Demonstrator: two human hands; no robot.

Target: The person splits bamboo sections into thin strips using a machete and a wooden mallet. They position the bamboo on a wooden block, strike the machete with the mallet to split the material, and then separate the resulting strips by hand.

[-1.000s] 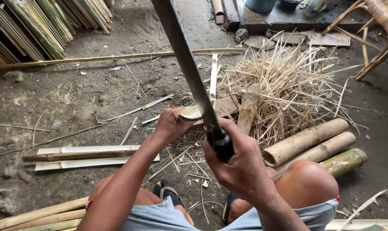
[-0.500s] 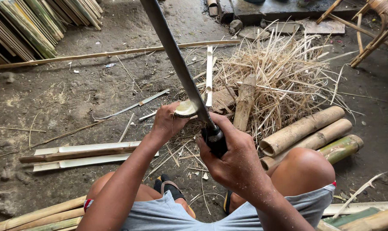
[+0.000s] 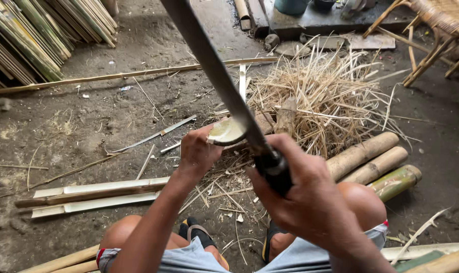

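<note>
My left hand (image 3: 198, 150) grips a short upright piece of bamboo (image 3: 225, 131), whose pale cut top faces me. My right hand (image 3: 305, 194) is closed around the dark handle of a long machete (image 3: 214, 71). The blade runs up and to the left out of the frame, and its edge rests against the top of the bamboo piece. Both my knees show at the bottom, with sandalled feet between them on the dirt floor.
Three round bamboo sections (image 3: 376, 164) lie to the right of my knee. A heap of dry bamboo shavings (image 3: 320, 96) sits ahead. Split bamboo slats (image 3: 95, 194) lie at the left, stacked strips (image 3: 42, 35) at the top left, a long pole (image 3: 118, 76) across, a rattan chair (image 3: 437, 30) at the top right.
The view has shifted slightly; the machete blade has come down onto the top of the bamboo piece. Both hands keep their grips.
</note>
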